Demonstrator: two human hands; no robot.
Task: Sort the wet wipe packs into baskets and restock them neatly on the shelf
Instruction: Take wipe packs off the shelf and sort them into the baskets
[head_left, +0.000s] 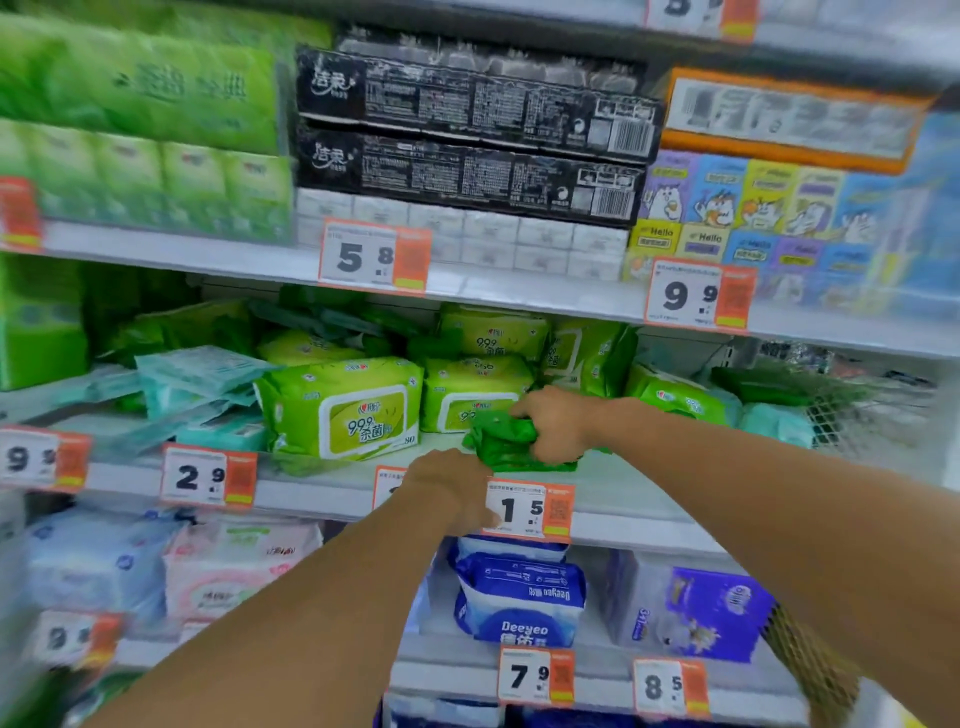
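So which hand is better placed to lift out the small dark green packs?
Probably the right hand: it already grips the dark green packs at the shelf front. The left hand is lower, at the shelf edge by the price tag, apparently holding nothing.

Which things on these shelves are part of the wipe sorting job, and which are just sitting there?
Part of the job:
- small dark green wipe packs, gripped by the right hand
- big light green wipe pack
- pale teal wipe packs
- wire basket
- left hand, at the shelf edge

Just sitting there:
- black tissue boxes
- cartoon tissue packs
- blue Deeyeo pack
- price tag 1.5
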